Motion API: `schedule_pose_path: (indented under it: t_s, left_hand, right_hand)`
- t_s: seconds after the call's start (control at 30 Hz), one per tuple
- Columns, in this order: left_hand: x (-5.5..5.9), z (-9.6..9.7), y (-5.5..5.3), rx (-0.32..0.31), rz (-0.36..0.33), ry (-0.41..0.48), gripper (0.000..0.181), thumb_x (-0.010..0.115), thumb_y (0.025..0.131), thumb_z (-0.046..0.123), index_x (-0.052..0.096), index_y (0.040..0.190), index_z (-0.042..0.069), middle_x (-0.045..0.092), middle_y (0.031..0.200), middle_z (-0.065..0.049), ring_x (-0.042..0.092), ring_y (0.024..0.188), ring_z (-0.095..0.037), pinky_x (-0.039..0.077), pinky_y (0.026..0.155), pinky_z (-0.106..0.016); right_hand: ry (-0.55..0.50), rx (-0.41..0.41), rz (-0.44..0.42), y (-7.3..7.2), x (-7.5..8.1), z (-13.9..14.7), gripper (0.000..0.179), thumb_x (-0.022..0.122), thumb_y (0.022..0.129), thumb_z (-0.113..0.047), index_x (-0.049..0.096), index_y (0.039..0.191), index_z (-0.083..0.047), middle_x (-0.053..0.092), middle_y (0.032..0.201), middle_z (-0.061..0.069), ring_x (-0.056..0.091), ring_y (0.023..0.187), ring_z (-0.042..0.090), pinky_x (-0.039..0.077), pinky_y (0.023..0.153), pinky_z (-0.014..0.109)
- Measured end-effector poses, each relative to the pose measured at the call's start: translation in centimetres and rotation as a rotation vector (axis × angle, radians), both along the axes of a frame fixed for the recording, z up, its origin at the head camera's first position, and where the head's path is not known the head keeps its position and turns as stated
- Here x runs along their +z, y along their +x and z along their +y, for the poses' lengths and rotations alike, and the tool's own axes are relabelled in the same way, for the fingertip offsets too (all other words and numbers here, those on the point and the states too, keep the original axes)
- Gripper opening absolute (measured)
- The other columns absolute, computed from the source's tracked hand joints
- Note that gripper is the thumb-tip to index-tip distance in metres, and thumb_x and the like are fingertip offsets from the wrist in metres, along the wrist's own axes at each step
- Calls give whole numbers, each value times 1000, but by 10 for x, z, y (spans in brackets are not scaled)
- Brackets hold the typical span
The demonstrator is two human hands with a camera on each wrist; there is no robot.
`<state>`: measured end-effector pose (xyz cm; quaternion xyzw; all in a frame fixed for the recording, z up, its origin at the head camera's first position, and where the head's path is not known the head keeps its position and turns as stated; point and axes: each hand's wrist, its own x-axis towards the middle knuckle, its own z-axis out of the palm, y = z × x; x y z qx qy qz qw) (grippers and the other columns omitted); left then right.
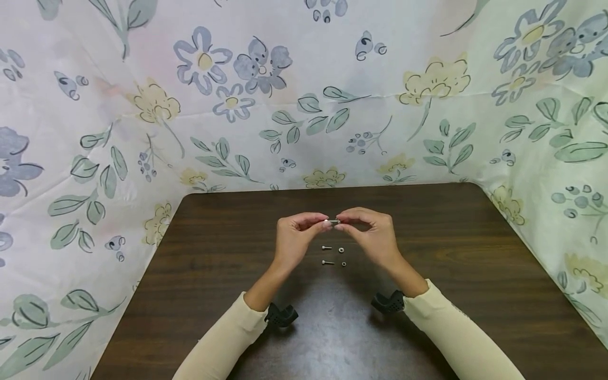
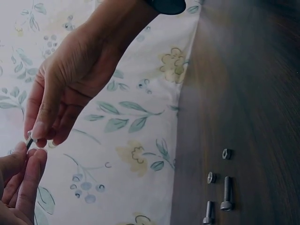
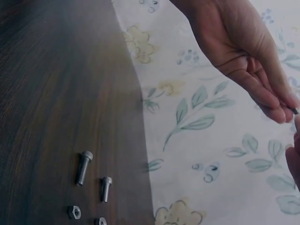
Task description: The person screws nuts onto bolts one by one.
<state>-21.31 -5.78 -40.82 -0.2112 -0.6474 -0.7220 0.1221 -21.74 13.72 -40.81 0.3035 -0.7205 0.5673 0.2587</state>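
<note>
Silver and thin, a bolt (image 1: pixel 333 221) is pinched over the tabletop (image 1: pixel 228 227) between the left hand (image 1: pixel 294 237) and right hand (image 1: pixel 378 237), while two loose bolts (image 2: pixel 228 193) and two nuts (image 2: pixel 212 177) seem to be left undone.

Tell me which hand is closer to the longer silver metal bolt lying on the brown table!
Left. In the head view, the left hand is up and left of the bolt; the right hand is up and right, a bit farther off.
</note>
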Motion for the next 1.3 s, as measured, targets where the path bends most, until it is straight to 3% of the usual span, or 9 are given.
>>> schedule_pose_path:
  t_s: [0.33,0.5,0.77,0.97,1.13,1.3]
  left_hand:
    - [2,-1,2,7,12,-25,15,80,86,4,76,94,-8,76,88,-17,76,78,-22,63,72,-34]
    - [1,0,1,2,23,-29,15,80,87,4,76,95,-8,76,88,-18,76,78,-22,63,72,-35]
    - [1,-1,2,19,68,-69,13,79,88,8,78,95,-3,77,89,-12,76,78,-24,63,71,-36]
    - [0,-1,5,39,88,-91,9,80,88,10,80,94,3,78,88,-8,76,79,-23,62,69,-31]
    - [2,1,6,51,98,-105,9,81,87,9,80,94,4,78,89,-7,75,77,-19,60,66,-25]
    - [3,3,8,38,101,-104,10,81,86,7,80,93,2,78,88,-8,73,76,-17,59,65,-24]
  right_hand:
    - [39,-2,134,-3,-2,2,26,83,75,11,80,95,-6,76,92,3,72,83,18,59,72,28]
    - [52,-8,134,-2,-1,1,24,82,77,11,79,94,-6,76,90,3,71,80,15,57,70,22]
    - [113,-42,21,2,0,0,12,78,85,3,76,94,-5,75,86,2,68,74,15,54,66,20]
    - [141,-17,-58,4,-2,-3,13,68,96,-1,71,90,-12,68,74,-1,66,68,21,57,65,30]
    - [124,-52,-105,6,-2,-8,29,62,100,0,64,74,-13,61,63,3,52,54,15,42,50,21]
    - [68,-56,-238,19,13,-13,41,55,104,-4,60,63,-4,55,54,14,41,48,8,28,45,20]
